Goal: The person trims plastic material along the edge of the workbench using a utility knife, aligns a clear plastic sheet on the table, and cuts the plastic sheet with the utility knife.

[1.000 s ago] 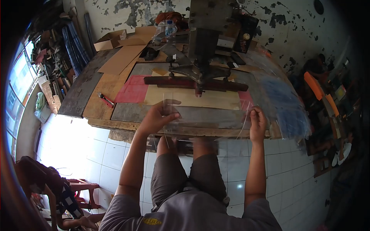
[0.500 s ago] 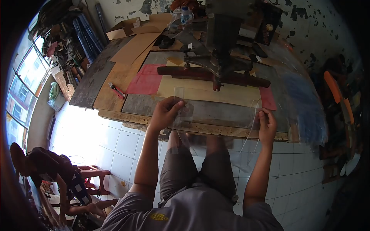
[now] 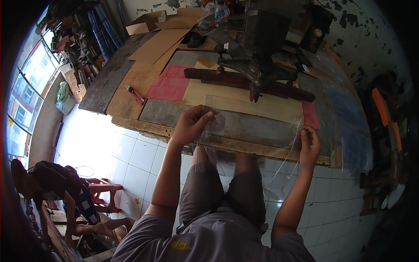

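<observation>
A clear plastic sheet is stretched between my two hands over the front edge of the workbench. Its lower part hangs in front of my knees, and its outline is hard to follow. My left hand pinches the sheet's left side between thumb and fingers. On the right side, my right hand grips it near a bright crease. Just beyond my hands stands a dark metal press with a long reddish bar. Beneath that bar lie a cream sheet and a red sheet on a grey plate.
A red cutter knife lies left on the wooden bench top. Cardboard and a water bottle are at the back. Stacked plastic sheets hang over the right edge. Another person sits at lower left.
The view has shifted slightly, so the bench and press appear a little to the right. Both hands keep their hold on the plastic sheet, with my right hand slightly farther right and lower.
</observation>
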### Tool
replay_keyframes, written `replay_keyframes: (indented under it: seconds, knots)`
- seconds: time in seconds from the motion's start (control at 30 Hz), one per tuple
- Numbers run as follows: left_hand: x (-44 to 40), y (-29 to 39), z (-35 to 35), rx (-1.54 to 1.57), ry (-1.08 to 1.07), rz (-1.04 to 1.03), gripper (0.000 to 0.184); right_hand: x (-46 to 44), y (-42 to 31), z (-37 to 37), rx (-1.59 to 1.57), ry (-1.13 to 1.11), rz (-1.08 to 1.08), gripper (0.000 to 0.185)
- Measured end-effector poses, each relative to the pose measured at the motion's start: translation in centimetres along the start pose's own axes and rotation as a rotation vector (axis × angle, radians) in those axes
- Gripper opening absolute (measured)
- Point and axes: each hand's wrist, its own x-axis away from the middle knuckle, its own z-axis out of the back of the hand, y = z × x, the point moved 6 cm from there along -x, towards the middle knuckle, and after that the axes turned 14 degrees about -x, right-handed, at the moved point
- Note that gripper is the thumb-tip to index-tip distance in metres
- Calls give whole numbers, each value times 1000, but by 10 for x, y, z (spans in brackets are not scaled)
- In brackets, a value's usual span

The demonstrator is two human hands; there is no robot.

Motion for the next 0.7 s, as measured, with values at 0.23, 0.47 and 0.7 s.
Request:
replay_keyframes:
  seconds: [0.23, 0.47, 0.7]
  knots:
    - [0, -2, 0, 53, -27, 2, 27, 1, 0, -2, 5, 11, -1, 22]
    - [-1, -9, -3, 169, -3, 29, 28, 1, -6, -6, 41, 1, -3, 25]
    - [-1, -5, -1, 130, -8, 32, 30, 1, -5, -4, 41, -19, -16, 24]
